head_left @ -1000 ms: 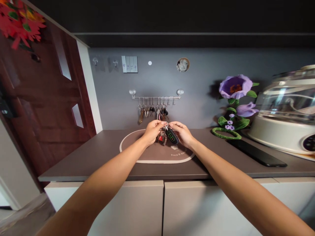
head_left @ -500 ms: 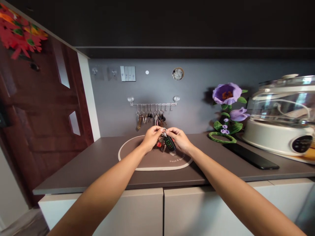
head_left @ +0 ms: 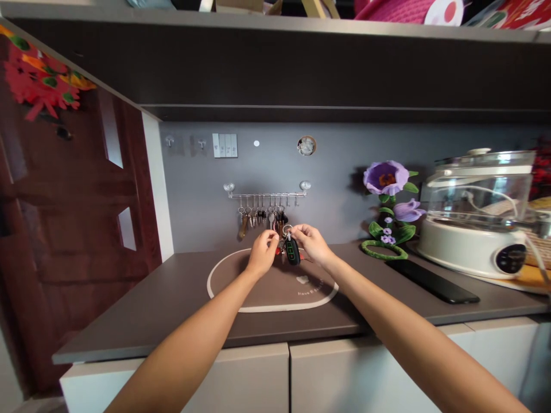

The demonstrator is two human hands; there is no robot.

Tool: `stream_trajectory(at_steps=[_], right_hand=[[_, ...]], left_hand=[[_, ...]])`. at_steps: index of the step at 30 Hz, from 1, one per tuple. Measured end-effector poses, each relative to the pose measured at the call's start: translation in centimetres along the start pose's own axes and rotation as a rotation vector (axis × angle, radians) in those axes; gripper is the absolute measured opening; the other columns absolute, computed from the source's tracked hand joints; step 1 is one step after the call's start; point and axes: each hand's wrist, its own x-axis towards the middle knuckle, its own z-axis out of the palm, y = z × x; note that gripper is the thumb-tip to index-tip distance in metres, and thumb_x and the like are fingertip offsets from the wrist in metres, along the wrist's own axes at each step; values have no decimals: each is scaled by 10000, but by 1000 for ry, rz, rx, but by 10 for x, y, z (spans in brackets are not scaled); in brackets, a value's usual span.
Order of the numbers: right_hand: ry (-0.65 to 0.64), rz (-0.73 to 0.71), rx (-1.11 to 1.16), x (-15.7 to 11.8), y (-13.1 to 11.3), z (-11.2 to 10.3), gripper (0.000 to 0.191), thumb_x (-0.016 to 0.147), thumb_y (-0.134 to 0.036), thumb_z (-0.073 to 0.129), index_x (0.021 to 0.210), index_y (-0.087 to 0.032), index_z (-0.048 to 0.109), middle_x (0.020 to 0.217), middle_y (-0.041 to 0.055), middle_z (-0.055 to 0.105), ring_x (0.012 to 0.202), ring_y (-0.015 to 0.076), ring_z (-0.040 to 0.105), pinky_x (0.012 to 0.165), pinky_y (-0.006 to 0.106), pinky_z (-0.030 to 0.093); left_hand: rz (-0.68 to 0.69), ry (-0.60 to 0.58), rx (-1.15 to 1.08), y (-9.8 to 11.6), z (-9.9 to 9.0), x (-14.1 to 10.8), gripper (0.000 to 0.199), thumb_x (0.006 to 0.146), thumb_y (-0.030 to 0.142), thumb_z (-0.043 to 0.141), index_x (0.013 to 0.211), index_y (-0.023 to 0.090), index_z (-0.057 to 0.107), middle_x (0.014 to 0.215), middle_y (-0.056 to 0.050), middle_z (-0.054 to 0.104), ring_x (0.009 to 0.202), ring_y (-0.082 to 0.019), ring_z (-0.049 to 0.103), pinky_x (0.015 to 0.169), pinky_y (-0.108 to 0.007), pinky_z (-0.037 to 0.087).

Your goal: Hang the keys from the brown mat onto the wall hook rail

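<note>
My right hand [head_left: 313, 244] pinches the metal ring of a key bunch. A black car key fob [head_left: 292, 251] with green-outlined buttons hangs from that ring, with red bits and smaller keys partly hidden behind it. Just left of the ring is my left hand [head_left: 263, 252], its thumb and fingers pressed together. Whatever sits in that pinch is too small to make out. Behind both hands, a clear hook rail [head_left: 267, 195] on the wall carries several hanging keys [head_left: 253, 215].
Beneath the hands lies a brown oval mat [head_left: 258, 292] on the dark countertop [head_left: 142, 298]. To the right are a purple flower ornament [head_left: 386, 179], a black phone [head_left: 431, 281] and a white appliance with a clear top [head_left: 467, 244]. A dark shelf [head_left: 301, 69] overhangs.
My left hand has come away from the key ring, leaving a small gap. The ring and fob now hang from my right hand. The camera view has tilted up, showing items on the shelf.
</note>
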Motion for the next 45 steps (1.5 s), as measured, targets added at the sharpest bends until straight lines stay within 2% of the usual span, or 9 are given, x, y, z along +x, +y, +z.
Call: stream_trajectory(at_steps=[6,11,16,22,34,45], right_hand=[[89,-29,55,28,-6,-6,259,640,-391,606,708,-147,553,628,2,571,553,98,496,555,229,391],[102,-28,116,53,-5,-13,195,627,-325,602,636,-138,545,559,0,550,475,89,464,498,228,383],[171,-3,147,80,-1,-18,131,648,-243,572,595,-137,518,486,-14,507,432,85,445,485,232,390],[245,46,128,102,-3,-13,128,691,-170,522,570,-141,497,473,-12,504,436,86,442,485,228,385],[380,114,126,116,5,-4,156,712,-113,473,561,-154,465,423,-30,437,426,79,401,468,215,371],[382,140,117,117,7,-7,145,705,-136,527,574,-169,473,459,-22,442,449,91,417,497,239,399]], left_hand=[[69,53,214,-1,-3,1,224,847,280,347,839,158,535,816,-53,591,792,-147,542,742,-271,415],[120,7,325,-4,-4,1,212,842,248,346,839,167,542,837,-55,592,799,-154,533,734,-271,415],[146,-19,389,-8,-4,0,228,849,253,329,837,168,541,821,-55,586,777,-154,530,723,-271,408],[153,-43,433,-9,-5,0,246,857,244,307,806,167,535,790,-50,583,772,-154,529,725,-270,396],[168,-71,482,-10,-5,0,248,850,222,312,769,170,541,777,-50,592,760,-153,530,706,-265,388],[149,-70,500,-8,-6,-1,254,846,226,318,779,171,557,766,-55,592,741,-158,527,689,-271,389]])
